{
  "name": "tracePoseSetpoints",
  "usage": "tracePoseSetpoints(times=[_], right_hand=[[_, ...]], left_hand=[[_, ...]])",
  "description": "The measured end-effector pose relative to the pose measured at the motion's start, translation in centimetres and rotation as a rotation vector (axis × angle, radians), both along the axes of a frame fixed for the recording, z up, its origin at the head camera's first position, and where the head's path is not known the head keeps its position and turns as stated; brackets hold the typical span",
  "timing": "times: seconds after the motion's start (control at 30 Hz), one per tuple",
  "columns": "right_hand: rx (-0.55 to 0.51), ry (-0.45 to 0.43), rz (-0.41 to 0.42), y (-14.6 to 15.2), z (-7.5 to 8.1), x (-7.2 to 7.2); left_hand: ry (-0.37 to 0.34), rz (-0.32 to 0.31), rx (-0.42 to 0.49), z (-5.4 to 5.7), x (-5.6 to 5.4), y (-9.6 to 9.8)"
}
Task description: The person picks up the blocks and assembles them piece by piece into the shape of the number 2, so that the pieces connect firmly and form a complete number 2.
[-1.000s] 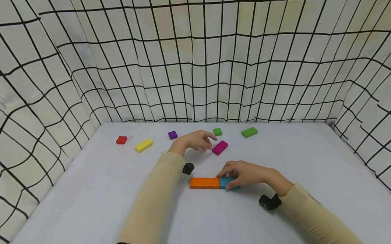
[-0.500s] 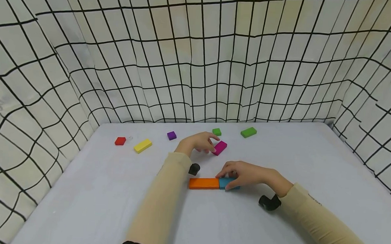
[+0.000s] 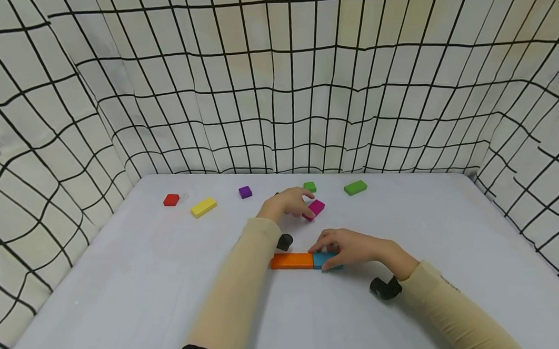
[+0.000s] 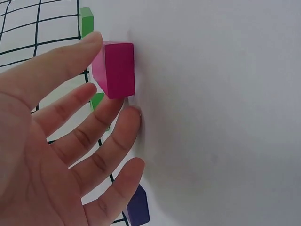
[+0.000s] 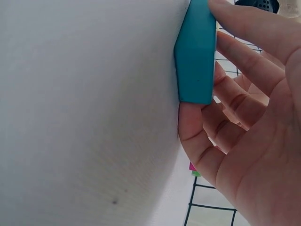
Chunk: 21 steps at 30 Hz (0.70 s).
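Observation:
My left hand (image 3: 291, 202) reaches over the magenta block (image 3: 315, 210), its fingers spread apart. In the left wrist view the thumb comes right up to one side of the magenta block (image 4: 120, 70), with the fingertips by its lower end. My right hand (image 3: 358, 249) pinches the blue block (image 3: 321, 259) between thumb and fingers; the blue block (image 5: 195, 61) shows large in the right wrist view. End to end with it on the table lies a longer orange block (image 3: 292, 261).
Behind the hands are a small green block (image 3: 310, 186) and a longer green block (image 3: 356, 187). Purple (image 3: 245, 192), yellow (image 3: 204, 207) and red (image 3: 171, 200) blocks lie to the left on the white table (image 3: 127, 272). A black-gridded white wall (image 3: 283, 101) encloses the back and sides.
My left hand has moved right to the magenta block, its thumb now overlapping it in the head view. The right hand and the blue and orange blocks have stayed in place.

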State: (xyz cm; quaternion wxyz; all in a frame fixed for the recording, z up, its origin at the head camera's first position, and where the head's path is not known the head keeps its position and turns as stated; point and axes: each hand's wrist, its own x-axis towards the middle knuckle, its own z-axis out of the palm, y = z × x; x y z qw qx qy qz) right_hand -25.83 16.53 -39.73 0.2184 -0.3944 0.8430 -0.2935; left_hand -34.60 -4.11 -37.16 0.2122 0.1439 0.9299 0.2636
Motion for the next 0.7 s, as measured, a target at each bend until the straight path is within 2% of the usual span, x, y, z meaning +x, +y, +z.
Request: tracePoseSetpoints(times=[0.2,0.37,0.7], right_hand=[[0.007,-0.001,-0.001,-0.1,0.1,-0.1],[0.001,0.002,-0.002,0.0,0.1,0.1],[-0.002,-0.003,-0.007,0.0,0.0,0.1]], left_hand=[[0.006,0.023,0.039,-0.1,0.0,0.5],[-0.005,0.017,0.066,0.0,0.2,0.9],[-0.029,0.023,0.055,0.1,0.3,1.2]])
